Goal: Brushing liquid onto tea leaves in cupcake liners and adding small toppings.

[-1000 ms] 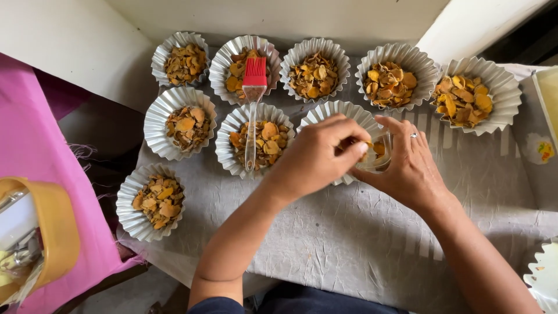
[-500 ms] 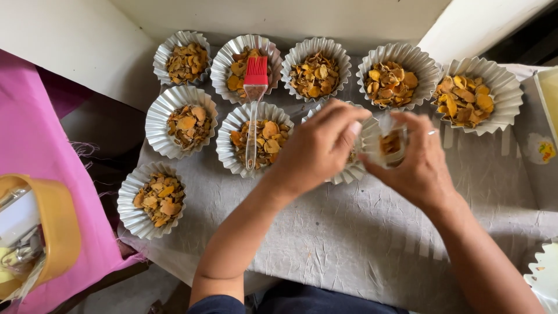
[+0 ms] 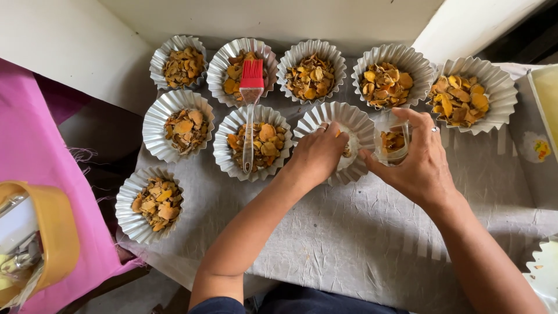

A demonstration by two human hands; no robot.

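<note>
- Head view, looking straight down: a counter (image 3: 360,244) under a wrinkled grey cloth carries a spread of fluted foil cups filled with orange-yellow dried slices.
- What has changed: a second ago both hands met above an almost empty foil cup (image 3: 337,125) in the second row. Now the left hand (image 3: 317,154) has dropped into that cup, fingers curled narrow and bunched, as if placing or pressing a few slices on its floor.
- The right hand (image 3: 415,160) has drawn aside to the right and now wraps around a small clear jar (image 3: 392,139) just beside the cup's rim; orange pieces show inside the jar.
- Judged from this, the filling of this cup has only just begun, with few pieces visible in it.
- Around it: five full cups stand along the back row and three more at the left, one of them near the front.
- A brush with red bristles (image 3: 251,87) and a clear handle lies across two of the full cups, just left of the left hand.
- A pink cloth (image 3: 35,157) lies far left, a yellow container (image 3: 43,238) in the lower-left corner, and a pale tray (image 3: 546,99) at the right edge.
- Nothing blocks the cup being filled; its neighbours stand close on both sides.
</note>
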